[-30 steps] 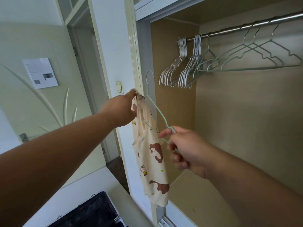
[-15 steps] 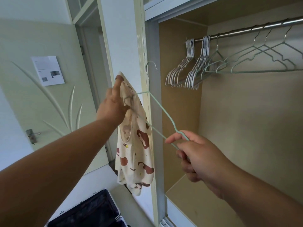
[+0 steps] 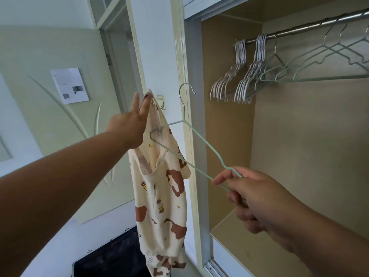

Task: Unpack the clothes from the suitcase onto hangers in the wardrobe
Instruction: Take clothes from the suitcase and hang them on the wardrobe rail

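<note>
One garment, a cream bear-print shirt, is half threaded: left hand pinches its collar, right hand grips the green hanger; hanging on the rail remains.

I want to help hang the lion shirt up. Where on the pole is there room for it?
The rail is crowded at its left end, where white hangers bunch in two packs. Right of them the green hangers hang loosely spread, with gaps between their hooks where the hanger in the right hand could slip in. The wardrobe floor is bare too.
</note>
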Tool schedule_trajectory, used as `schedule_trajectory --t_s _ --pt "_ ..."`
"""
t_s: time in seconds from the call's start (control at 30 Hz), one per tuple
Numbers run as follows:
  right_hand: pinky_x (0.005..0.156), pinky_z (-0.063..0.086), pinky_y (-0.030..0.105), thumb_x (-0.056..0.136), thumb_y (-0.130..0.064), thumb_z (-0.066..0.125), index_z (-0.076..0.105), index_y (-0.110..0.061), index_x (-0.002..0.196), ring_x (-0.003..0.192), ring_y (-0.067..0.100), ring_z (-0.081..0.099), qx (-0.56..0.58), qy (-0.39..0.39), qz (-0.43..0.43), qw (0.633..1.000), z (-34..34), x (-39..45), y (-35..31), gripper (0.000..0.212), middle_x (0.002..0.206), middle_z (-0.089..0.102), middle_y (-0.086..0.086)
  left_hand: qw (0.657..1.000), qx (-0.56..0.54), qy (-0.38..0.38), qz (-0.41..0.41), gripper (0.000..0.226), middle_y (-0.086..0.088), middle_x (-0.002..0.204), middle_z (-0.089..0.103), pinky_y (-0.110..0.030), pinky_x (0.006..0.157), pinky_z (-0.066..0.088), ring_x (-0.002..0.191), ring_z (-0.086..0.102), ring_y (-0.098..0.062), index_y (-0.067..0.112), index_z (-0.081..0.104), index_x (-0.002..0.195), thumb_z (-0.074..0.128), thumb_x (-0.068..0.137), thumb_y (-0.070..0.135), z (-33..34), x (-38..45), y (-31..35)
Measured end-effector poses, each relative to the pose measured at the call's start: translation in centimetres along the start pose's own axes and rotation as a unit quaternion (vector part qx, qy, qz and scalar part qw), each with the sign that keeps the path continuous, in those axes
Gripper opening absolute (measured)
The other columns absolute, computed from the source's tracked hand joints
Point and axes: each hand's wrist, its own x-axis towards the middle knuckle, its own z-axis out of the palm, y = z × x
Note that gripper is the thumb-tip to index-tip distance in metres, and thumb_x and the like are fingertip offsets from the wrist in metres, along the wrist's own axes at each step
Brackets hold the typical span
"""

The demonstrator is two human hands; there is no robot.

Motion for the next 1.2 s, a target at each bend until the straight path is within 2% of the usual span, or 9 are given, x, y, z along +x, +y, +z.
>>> schedule_trajectory --t_s 0.4,0.53,0.77,0.87,0.93,0.97,1.03,1.07,1.2 --pt "0.05 0.016 0.021 0.109 -0.021 0.045 0.076 -0.026 0.087 0.047 0.013 0.024 -0.034 0.018 -0.004 0.999 0.2 0.5 1.3 0.039 0.084 0.039 0.008 0.984 0.172 -0.007 -0.036 0.104 -0.013 0.179 -0.005 -0.027 0.04 0.042 0.044 0.055 -0.023 0.017 -0.01 0.168 0.056 0.089 0.004 1.4 -0.7 -2.4" --pt "0.052 0.014 0.023 0.11 -0.02 0.045 0.076 -0.024 0.087 0.048 0.014 0.023 -0.026 0.005 0.006 1.0 0.2 0.8 1.4 0.038 0.08 0.038 0.009 0.992 0.126 -0.019 -0.011 0.106 -0.004 0.18 -0.008 -0.033 0.051 0.054 0.059 0.064 -0.029 0.02 -0.007 0.168 0.061 0.087 0.009 1.4 -0.8 -2.8" --pt "0.051 0.015 0.019 0.108 -0.016 0.043 0.077 -0.022 0.087 0.05 0.015 0.019 -0.05 -0.042 0.031 0.997 1.2 1.5 2.0 0.041 0.082 0.038 0.011 0.997 0.048 -0.03 0.043 0.121 0.003 0.18 -0.012 -0.032 0.05 0.048 0.055 0.055 -0.026 0.026 -0.015 0.168 0.063 0.079 0.0 0.6 -1.6 -1.3" --pt "0.052 0.016 0.017 0.105 -0.015 0.041 0.076 -0.023 0.084 0.048 0.013 0.02 -0.059 -0.05 0.047 0.996 1.9 2.7 2.4 0.042 0.077 0.037 0.008 0.996 0.016 -0.045 0.073 0.127 0.006 0.18 -0.013 -0.034 0.049 0.05 0.062 0.063 -0.029 0.033 -0.017 0.167 0.064 0.075 -0.002 0.2 -2.0 -0.6" --pt "0.052 0.017 0.017 0.104 -0.016 0.039 0.075 -0.022 0.086 0.048 0.013 0.02 -0.069 -0.049 0.054 0.995 2.5 3.5 2.7 0.041 0.078 0.035 0.007 0.994 -0.022 -0.059 0.089 0.129 0.008 0.18 -0.004 -0.04 0.055 0.058 0.073 0.07 -0.032 0.035 -0.016 0.166 0.068 0.074 -0.001 0.1 -2.4 0.1" --pt "0.051 0.017 0.017 0.104 -0.018 0.038 0.074 -0.021 0.088 0.048 0.014 0.02 -0.074 -0.048 0.055 0.995 2.7 3.9 2.8 0.039 0.077 0.035 0.006 0.993 -0.053 -0.061 0.09 0.128 0.004 0.179 0.012 -0.043 0.061 0.061 0.08 0.072 -0.033 0.035 -0.012 0.167 0.07 0.075 0.001 0.1 -2.7 0.5" --pt "0.05 0.016 0.018 0.106 -0.019 0.038 0.073 -0.018 0.095 0.048 0.014 0.02 -0.081 -0.05 0.048 0.994 3.1 4.3 2.8 0.037 0.073 0.034 0.004 0.986 -0.138 -0.064 0.075 0.121 -0.01 0.148 0.06 -0.047 0.072 0.062 0.085 0.07 -0.031 0.035 0.0 0.168 0.074 0.077 0.006 0.3 -3.0 1.5" --pt "0.05 0.014 0.019 0.108 -0.02 0.039 0.073 -0.016 0.098 0.048 0.014 0.02 -0.077 -0.05 0.042 0.995 3.3 4.4 2.7 0.036 0.071 0.034 0.004 0.979 -0.178 -0.077 0.067 0.114 -0.011 0.125 0.069 -0.047 0.075 0.062 0.084 0.068 -0.029 0.034 0.008 0.168 0.075 0.078 0.009 0.5 -3.1 2.0" --pt "0.048 0.016 0.022 0.11 -0.029 0.046 0.076 -0.02 0.1 0.048 0.012 0.025 -0.043 -0.066 -0.009 0.997 3.6 4.4 3.1 0.032 0.077 0.041 0.009 0.937 -0.316 -0.143 0.039 0.061 0.004 0.089 0.071 -0.038 0.077 0.06 0.08 0.069 -0.02 0.034 0.055 0.145 0.069 0.088 0.02 1.1 -3.7 3.0"
